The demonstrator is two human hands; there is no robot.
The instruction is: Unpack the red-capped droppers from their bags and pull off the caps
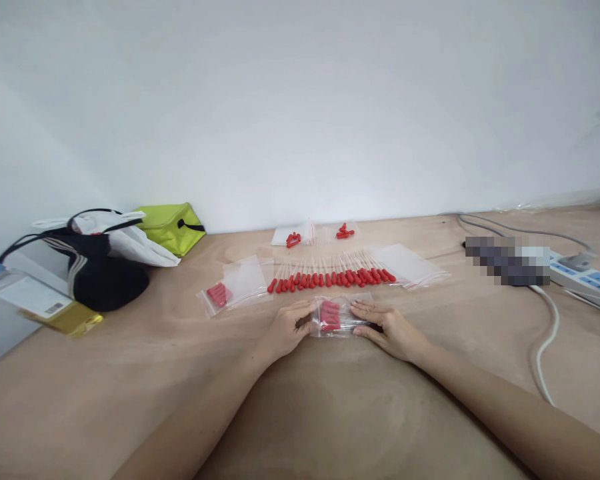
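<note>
The small, clear plastic bag with red pieces inside lies on the light brown wooden table, right between the person's two hands; it is just in front of a row of thin, pale sticks with round red ends.

The left hand touches the bag's left edge; its fingers are close together, and its thumb sits lower, with a dark gap in between. The right hand touches the other end; its fingers lie side by side, pointing in, and its thumb is apart below them; whether either hand pinches the thin plastic hard, one cannot tell.

The bag is likely very light, so it should take almost no strength to lift; the plastic looks soft, shiny and a bit slippery, so it may slide or crumple under dry fingers. The red pieces make a stiffer lump near the left side; if they have thin sticks too, those could bend or snap when squeezed, but the sticks are hard to make out there. The best places to hold are probably the flat, clear edges at both ends, with gentle fingertips, away from the red lump.
</note>
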